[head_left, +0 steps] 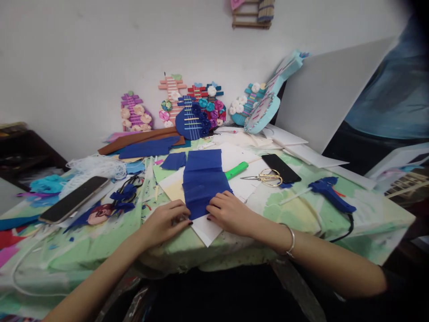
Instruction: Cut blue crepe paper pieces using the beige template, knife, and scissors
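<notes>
A strip of dark blue crepe paper with cross creases lies on a white sheet at the table's front. At its near left corner my left hand is closed, thumb and curled fingers meeting the edge. My right hand is bent over the near right part, with its fingers closed on the paper. Close to the strip's right side lie a green-handled tool, its other end hidden, and gold-handled scissors. A smaller blue piece rests beyond to the left.
A black phone and a blue glue gun with a cable lie to the right. Another phone, white cord and blue scraps occupy the left. Decorated instrument-shaped crafts lean along the wall.
</notes>
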`<action>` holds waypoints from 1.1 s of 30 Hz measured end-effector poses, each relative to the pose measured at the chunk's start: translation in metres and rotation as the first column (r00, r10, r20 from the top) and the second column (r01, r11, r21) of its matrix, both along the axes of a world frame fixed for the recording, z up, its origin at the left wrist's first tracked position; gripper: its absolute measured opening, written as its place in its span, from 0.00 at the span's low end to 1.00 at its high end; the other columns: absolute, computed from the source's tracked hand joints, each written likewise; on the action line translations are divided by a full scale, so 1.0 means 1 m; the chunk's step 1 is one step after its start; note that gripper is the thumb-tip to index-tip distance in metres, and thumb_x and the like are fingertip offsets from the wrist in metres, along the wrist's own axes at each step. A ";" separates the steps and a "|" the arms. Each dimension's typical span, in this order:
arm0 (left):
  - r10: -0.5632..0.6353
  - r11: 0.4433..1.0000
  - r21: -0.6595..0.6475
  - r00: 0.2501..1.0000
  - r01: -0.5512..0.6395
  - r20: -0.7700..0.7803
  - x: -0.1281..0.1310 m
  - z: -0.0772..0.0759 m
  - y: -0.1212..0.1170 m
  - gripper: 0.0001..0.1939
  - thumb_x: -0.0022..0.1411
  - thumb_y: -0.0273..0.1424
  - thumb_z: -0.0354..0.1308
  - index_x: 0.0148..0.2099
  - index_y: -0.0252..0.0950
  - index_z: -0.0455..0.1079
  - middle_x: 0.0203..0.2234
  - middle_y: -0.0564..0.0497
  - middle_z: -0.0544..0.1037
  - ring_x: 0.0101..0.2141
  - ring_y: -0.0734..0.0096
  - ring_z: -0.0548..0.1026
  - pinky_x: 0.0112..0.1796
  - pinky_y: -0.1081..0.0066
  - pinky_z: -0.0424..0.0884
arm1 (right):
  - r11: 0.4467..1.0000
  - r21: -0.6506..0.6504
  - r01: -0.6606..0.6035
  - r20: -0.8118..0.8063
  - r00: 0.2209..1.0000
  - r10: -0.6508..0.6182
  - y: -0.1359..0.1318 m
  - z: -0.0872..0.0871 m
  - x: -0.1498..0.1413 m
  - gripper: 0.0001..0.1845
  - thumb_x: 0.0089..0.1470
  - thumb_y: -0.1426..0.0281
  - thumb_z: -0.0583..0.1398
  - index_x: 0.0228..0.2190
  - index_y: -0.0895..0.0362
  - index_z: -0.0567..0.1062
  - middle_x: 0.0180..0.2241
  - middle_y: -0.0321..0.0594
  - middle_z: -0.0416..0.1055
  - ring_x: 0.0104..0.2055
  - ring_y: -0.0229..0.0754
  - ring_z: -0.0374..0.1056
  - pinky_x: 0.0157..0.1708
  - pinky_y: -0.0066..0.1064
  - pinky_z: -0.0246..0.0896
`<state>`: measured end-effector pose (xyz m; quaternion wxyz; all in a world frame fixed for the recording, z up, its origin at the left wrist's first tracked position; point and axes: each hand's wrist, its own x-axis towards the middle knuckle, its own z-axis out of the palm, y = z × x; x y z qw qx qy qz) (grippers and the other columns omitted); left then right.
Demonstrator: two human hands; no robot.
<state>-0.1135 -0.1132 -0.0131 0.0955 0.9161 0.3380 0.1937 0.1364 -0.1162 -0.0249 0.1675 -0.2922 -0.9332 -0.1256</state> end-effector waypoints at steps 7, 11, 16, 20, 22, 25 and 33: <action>0.002 0.983 0.184 1.000 -0.003 0.007 0.008 -0.004 0.005 0.11 0.66 0.29 0.50 0.40 0.36 0.74 0.33 0.46 0.76 0.33 0.69 0.75 0.34 0.72 0.69 | 0.993 0.092 -0.069 0.098 0.993 0.060 0.014 0.011 -0.023 0.09 0.56 0.79 0.56 0.27 0.60 0.74 0.27 0.41 0.71 0.31 0.43 0.62 0.34 0.36 0.47; 0.208 0.975 0.010 0.922 -0.223 0.326 0.016 0.009 0.010 0.12 0.56 0.37 0.61 0.41 0.38 0.76 0.29 0.49 0.76 0.30 0.68 0.72 0.35 0.70 0.68 | 1.000 0.007 0.015 -0.009 1.000 -0.015 0.029 0.022 -0.023 0.08 0.58 0.74 0.57 0.29 0.60 0.74 0.29 0.41 0.73 0.32 0.42 0.63 0.33 0.35 0.46; 0.601 0.781 -0.514 0.647 -0.354 0.469 0.025 0.032 0.021 0.27 0.61 0.51 0.50 0.20 0.36 0.69 0.10 0.53 0.64 0.14 0.74 0.62 0.19 0.74 0.59 | 0.989 0.134 0.069 -0.123 0.991 -0.052 0.055 0.052 -0.008 0.10 0.63 0.75 0.53 0.34 0.61 0.74 0.34 0.44 0.72 0.37 0.43 0.61 0.34 0.35 0.46; 0.610 0.500 -0.865 0.697 0.031 0.378 0.034 0.039 0.023 0.44 0.58 0.63 0.36 0.25 0.30 0.76 0.16 0.40 0.75 0.17 0.64 0.74 0.20 0.70 0.67 | 0.946 0.322 -0.029 -0.165 0.982 0.087 0.065 0.082 0.000 0.13 0.65 0.77 0.49 0.35 0.59 0.73 0.37 0.45 0.72 0.41 0.45 0.60 0.41 0.37 0.48; 0.636 0.266 -0.887 0.623 0.377 0.455 0.044 0.040 0.021 0.45 0.57 0.64 0.38 0.37 0.26 0.78 0.29 0.33 0.80 0.30 0.57 0.80 0.31 0.66 0.74 | 0.918 0.378 -0.119 -0.145 0.972 0.185 0.063 0.091 0.000 0.14 0.66 0.76 0.48 0.36 0.58 0.73 0.38 0.44 0.72 0.43 0.44 0.59 0.44 0.38 0.49; 0.766 0.301 -0.756 0.325 0.581 0.555 0.064 0.039 0.021 0.29 0.62 0.52 0.49 0.39 0.31 0.76 0.34 0.38 0.81 0.39 0.58 0.79 0.41 0.63 0.74 | 0.881 0.419 -0.217 -0.113 0.951 0.288 0.054 0.097 0.000 0.14 0.66 0.74 0.48 0.35 0.56 0.73 0.38 0.40 0.73 0.44 0.43 0.60 0.48 0.38 0.49; 0.759 0.561 -0.671 0.021 0.485 0.651 0.089 0.056 0.062 0.07 0.64 0.30 0.54 0.35 0.34 0.72 0.29 0.47 0.80 0.29 0.71 0.78 0.33 0.71 0.74 | 0.856 -0.023 0.517 -0.317 0.808 -0.497 0.054 0.075 0.076 0.20 0.59 0.82 0.48 0.51 0.61 0.68 0.50 0.53 0.68 0.54 0.48 0.60 0.52 0.38 0.54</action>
